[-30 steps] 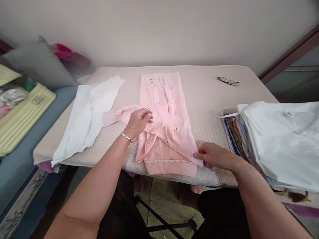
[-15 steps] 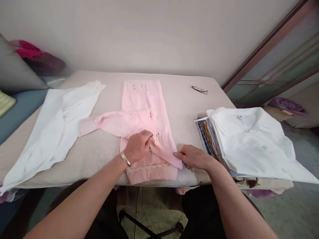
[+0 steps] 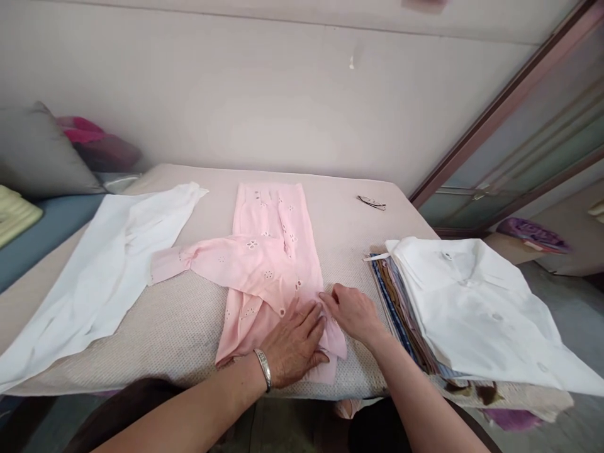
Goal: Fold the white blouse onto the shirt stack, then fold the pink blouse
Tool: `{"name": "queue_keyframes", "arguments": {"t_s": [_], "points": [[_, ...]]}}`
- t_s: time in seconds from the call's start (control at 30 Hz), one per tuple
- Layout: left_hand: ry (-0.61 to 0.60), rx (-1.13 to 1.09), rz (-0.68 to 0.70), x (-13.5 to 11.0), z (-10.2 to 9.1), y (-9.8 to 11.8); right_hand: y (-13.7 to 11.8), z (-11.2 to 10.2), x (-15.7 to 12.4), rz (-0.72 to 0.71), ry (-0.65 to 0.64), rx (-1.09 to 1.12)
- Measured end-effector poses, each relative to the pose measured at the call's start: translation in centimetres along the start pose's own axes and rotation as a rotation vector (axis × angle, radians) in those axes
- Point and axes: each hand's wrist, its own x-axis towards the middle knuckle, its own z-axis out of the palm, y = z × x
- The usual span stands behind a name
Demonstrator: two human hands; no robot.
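A pink eyelet garment lies lengthwise on the beige padded table, one sleeve stretched out to the left. My left hand, with a silver bracelet at the wrist, lies flat with fingers spread on the garment's near end. My right hand rests beside it on the garment's right edge, fingers stretched out on the cloth. Neither hand grips anything.
A white garment is spread on the table's left. A stack of folded clothes topped by a white shirt sits on the right. Eyeglasses lie at the far edge. A grey pillow and yellow-green item are at left.
The left hand has moved down to the garment's near end and flattened. The right hand let go of the hem corner and now lies on the cloth. The view tilted up.
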Motion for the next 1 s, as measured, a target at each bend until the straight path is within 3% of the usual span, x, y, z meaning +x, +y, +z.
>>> {"name": "queue_keyframes", "arguments": {"t_s": [0.2, 0.33, 0.4, 0.47, 0.53, 0.7, 0.9, 1.0], "points": [[-0.018, -0.023, 0.002, -0.1, 1.0, 0.5, -0.7, 1.6, 0.5, -0.023, -0.009, -0.006], [-0.002, -0.035, -0.007, 0.0, 0.8, 0.5, -1.4, 1.8, 0.1, 0.029, 0.193, -0.051], [0.001, -0.052, 0.000, 0.1, 0.5, 0.5, -2.5, 2.2, 0.3, -0.098, 0.349, -0.005], [0.010, -0.071, 0.024, 0.1, 0.2, 0.6, -3.7, 3.1, 1.2, -0.313, 0.415, 0.055], [0.028, -0.086, 0.036, 0.2, -0.1, 0.6, -4.3, 4.2, 2.5, -0.436, 0.370, 0.080], [0.052, -0.054, 0.014, 0.1, -0.8, 0.6, -4.0, 4.9, 6.4, -0.374, 0.175, 0.051], [0.060, -0.007, -0.011, -0.3, -1.1, 0.8, -3.8, 4.3, 10.2, -0.273, 0.266, -0.049], [0.086, 0.013, -0.028, -0.5, -0.6, 1.0, -4.4, 4.2, 11.2, -0.222, 0.221, -0.095]]}}
